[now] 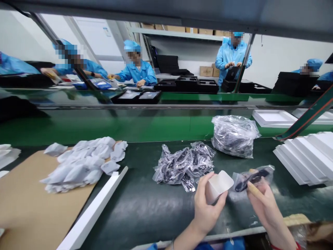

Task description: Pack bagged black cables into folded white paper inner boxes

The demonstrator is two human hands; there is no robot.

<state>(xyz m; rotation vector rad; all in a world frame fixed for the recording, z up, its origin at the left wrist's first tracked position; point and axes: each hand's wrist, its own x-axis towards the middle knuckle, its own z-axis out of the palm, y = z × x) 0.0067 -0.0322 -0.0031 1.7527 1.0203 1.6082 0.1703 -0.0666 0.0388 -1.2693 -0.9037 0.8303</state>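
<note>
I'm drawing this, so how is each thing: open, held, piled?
White box: open-ended, in the left grip.
Bagged black item: in the right grip.
Small clear bags: heaped.
Big clear bag: bulging.
White packets: piled, mostly on cardboard.
Flat white pieces: overlapping.
Shallow white tray: open side up.

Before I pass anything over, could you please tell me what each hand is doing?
Left hand: closed around a small white carton.
Right hand: closed on a clear bag with a black item inside.

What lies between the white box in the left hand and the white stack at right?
The right hand, holding a bagged black cable, shows there in the head view.
</note>
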